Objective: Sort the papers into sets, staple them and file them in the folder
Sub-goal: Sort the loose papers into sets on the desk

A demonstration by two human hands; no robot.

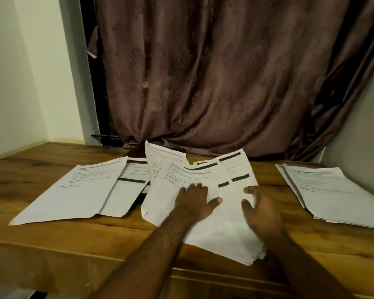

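Several papers [203, 190], print unreadable

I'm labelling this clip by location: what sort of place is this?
Probably a room in a home, not an office: a heavy brown patterned curtain hangs behind a rustic wooden table pushed into a plain painted wall corner, with white printed papers spread out.

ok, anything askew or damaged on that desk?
The middle pile under both hands is fanned out unevenly, with one sheet sticking up at the back. The right stack lies fairly square. No visible tears.
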